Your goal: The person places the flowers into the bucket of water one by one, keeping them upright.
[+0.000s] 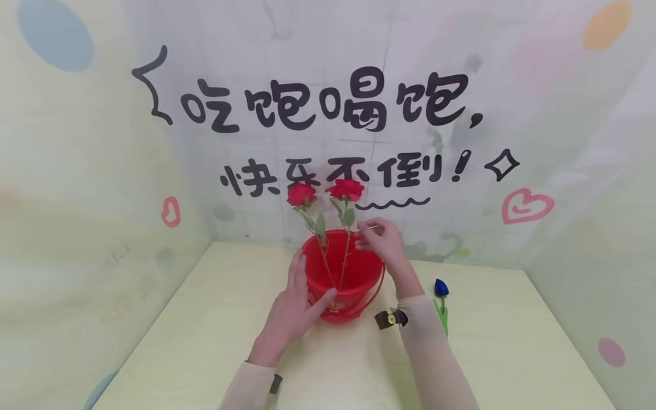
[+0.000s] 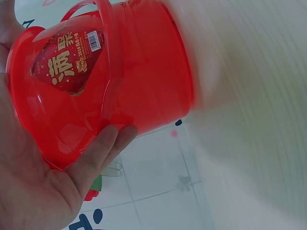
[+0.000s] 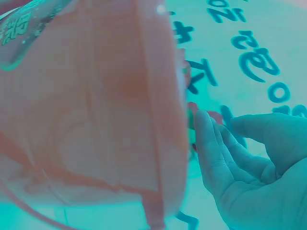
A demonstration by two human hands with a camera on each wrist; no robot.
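A red plastic bucket (image 1: 333, 304) with a handle stands on the table, with two red roses (image 1: 345, 189) on long stems leaning inside it. My left hand (image 1: 292, 316) rests against its left side, fingers straight along the outer wall and thumb at the front rim. The left wrist view shows a printed label (image 2: 67, 62) on the bucket beyond those fingers (image 2: 98, 153). By the right back rim is my right hand (image 1: 381, 242), its fingers loosely bent close to the right rose's stem. In the right wrist view, no object shows between thumb and fingertips (image 3: 204, 120).
A blue flower (image 1: 441, 287) with green leaves lies on the table (image 1: 512, 341), right of my right forearm. Behind stands a pale wall sheet (image 1: 307, 34) printed with black characters, close beyond the bucket. Similar sheets flank the table on both sides.
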